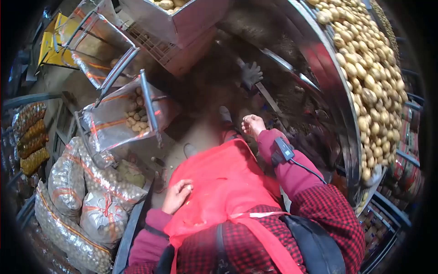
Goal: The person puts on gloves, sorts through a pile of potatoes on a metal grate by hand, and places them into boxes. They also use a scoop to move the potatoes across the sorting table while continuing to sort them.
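Observation:
My left hand (178, 196) hangs at the left edge of the red apron (214, 182), its fingers loosely bent and holding nothing that I can see. My right hand (253, 125) is held out in front of the apron, on the right. Its fingers are half curled and apart, with nothing visible in them. A small dark device (284, 149) with a cable is strapped to my right forearm. Beyond my right hand, a grey work glove (251, 75) lies by a metal bar.
On the right, many potatoes (369, 91) lie on a curved metal-sided table (335, 68). At left stand filled net sacks (68, 228) and an open sack on a frame (105, 132) with some potatoes (138, 119) inside. A large bin (182, 23) stands at the top.

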The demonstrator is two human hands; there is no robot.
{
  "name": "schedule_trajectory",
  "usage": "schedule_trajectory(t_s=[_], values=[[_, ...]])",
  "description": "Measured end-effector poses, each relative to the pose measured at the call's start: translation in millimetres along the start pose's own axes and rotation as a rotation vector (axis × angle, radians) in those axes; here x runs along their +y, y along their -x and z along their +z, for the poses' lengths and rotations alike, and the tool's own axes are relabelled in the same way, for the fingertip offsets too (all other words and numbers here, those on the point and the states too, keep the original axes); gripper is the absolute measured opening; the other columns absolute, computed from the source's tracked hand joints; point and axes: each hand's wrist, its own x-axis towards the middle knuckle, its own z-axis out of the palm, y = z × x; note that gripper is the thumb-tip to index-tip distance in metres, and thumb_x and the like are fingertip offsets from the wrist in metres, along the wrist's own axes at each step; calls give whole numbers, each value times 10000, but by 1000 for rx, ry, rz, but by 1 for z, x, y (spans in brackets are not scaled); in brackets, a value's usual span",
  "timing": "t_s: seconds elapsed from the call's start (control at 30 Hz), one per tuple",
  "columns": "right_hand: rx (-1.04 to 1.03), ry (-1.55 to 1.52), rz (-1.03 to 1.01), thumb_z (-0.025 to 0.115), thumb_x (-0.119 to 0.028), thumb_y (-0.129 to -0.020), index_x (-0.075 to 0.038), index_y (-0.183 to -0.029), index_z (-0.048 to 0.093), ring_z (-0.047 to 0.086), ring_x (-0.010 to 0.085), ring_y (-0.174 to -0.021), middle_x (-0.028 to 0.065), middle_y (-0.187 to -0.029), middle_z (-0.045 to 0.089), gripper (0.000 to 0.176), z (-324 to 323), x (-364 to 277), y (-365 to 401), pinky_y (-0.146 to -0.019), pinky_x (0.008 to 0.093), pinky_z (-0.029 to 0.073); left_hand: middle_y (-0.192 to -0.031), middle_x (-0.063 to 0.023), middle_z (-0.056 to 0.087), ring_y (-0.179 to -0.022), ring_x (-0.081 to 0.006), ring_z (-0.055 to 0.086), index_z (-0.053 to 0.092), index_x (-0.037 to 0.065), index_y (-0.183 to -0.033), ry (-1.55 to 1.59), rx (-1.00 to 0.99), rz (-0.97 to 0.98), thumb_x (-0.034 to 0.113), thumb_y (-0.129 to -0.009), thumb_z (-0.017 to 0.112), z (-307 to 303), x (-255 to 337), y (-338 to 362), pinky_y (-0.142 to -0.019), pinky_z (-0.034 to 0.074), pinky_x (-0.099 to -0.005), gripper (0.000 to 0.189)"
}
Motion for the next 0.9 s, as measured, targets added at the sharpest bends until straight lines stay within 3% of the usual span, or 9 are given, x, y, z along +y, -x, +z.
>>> schedule_trajectory(t_s=[0.07, 0.1, 0.2, 0.23, 0.3, 0.4, 0.67, 0.77, 0.9], values=[[52, -97, 20, 617, -270, -985, -36, -1031, 639, 656, 219, -670, 77, -827, 681, 240, 15, -4, -18, -650, 375, 562, -1042, -60, 696, -927, -112, 655, 604, -40, -1282, 46, 83, 29, 150, -1026, 604, 5, -36, 16, -879, 532, -263, 318], [-122, 26, 85, 582, -219, -990, -45, -1029, 635, 651, 195, -660, 77, -828, 675, 186, -44, 11, -91, -607, 333, 560, -1051, -63, 696, -928, -118, 659, 604, -33, -1283, 193, 88, -96, 154, -1027, 609, 41, -33, -29, -882, 536, -270, 317], [-52, 107, 27, 596, -270, -983, -62, -1061, 637, 650, 210, -711, 82, -875, 674, 226, -63, 14, -200, -630, 360, 558, -1059, -47, 686, -954, -122, 656, 614, -16, -1282, 358, 96, -211, 162, -1026, 623, 61, -35, -72, -885, 535, -270, 312], [-12, 122, 29, 600, -288, -981, -68, -1071, 638, 650, 215, -728, 83, -890, 674, 240, -67, 15, -230, -638, 369, 558, -1072, -38, 681, -963, -120, 650, 638, -5, -1256, 203, 131, -130, 135, -1015, 621, 75, -43, -81, -885, 531, -271, 279], [66, 153, 19, 610, -322, -976, -80, -1093, 640, 649, 225, -761, 87, -921, 674, 270, -81, 21, -284, -653, 388, 557, -1064, -38, 686, -956, -116, 643, 657, 7, -1232, 410, 105, -216, 151, -999, 640, 95, -34, -98, -877, 529, -277, 275], [145, 153, 25, 624, -374, -969, -97, -1124, 642, 648, 239, -812, 91, -968, 674, 317, -96, 24, -347, -676, 415, 555, -1026, -28, 691, -938, -103, 636, 656, -3, -1223, 378, 189, -236, 219, -987, 670, 115, -50, -119, -843, 523, -269, 325], [99, -11, 69, 661, -511, -951, -144, -1210, 648, 645, 279, -947, 104, -1093, 674, 450, -134, 61, -449, -737, 488, 550, -1006, -3, 687, -897, -79, 615, 649, 26, -1223, 670, 374, -332, 182, -1018, 642, 122, -93, -124, -789, 507, -255, 258], [-141, -146, -123, 684, -359, -971, -129, -1269, 620, 648, 287, -994, 136, -1160, 665, 382, -107, 62, -404, -791, 494, 575, -1006, -18, 695, -853, -83, 612, 643, 27, -1231, 762, 415, -346, 135, -1030, 612, 117, -114, -118, -769, 505, -247, 231], [-100, 364, -275, 681, -280, -955, -50, -1370, 564, 650, 309, -1050, 145, -1149, 675, 488, -93, 70, -412, -916, 460, 534, -996, -29, 699, -800, -86, 607, 648, 33, -1229, 657, 410, -312, 96, -1033, 581, 101, -127, -122, -725, 504, -245, 216]])
